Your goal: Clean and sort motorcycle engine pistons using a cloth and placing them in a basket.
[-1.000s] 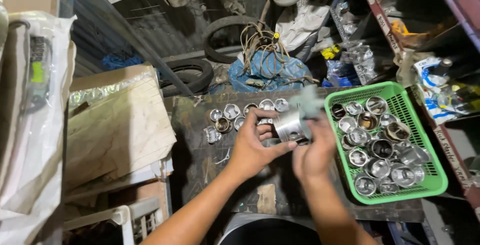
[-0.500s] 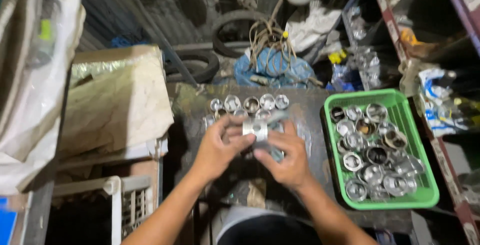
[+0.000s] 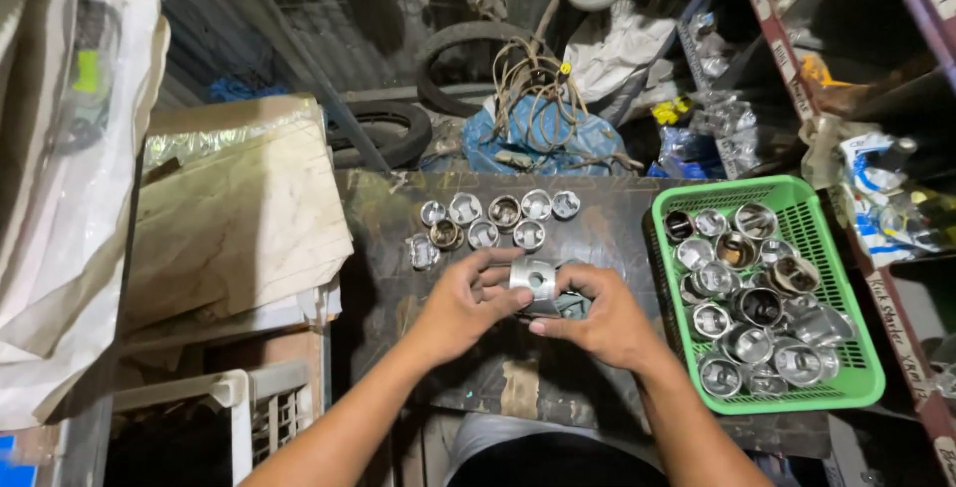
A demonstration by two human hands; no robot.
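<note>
Near the centre of the frame, both hands grasp one short, silver-grey metal cylinder with a round hole in its side (image 3: 534, 283), a piston-like part. The left hand (image 3: 460, 308) grips it from the left with thumb and fingers curled around it, and the right hand (image 3: 600, 320) closes on it from the right and below. The part is held just above the dark, stained tabletop (image 3: 597, 233).

Just above the hands in the frame, two short rows of similar silver metal cylinders (image 3: 495, 220) stand open end up on the tabletop, close together. At the right of the frame a green plastic mesh basket (image 3: 787, 193) sits on the tabletop's edge, filled with many more of the same metal parts.

To the left lies a crumpled sheet of brown cardboard under clear plastic (image 3: 234, 213). At the upper centre, beyond the tabletop, are black rubber tyres (image 3: 393, 133) and a blue bag with tangled wires (image 3: 533, 128).
</note>
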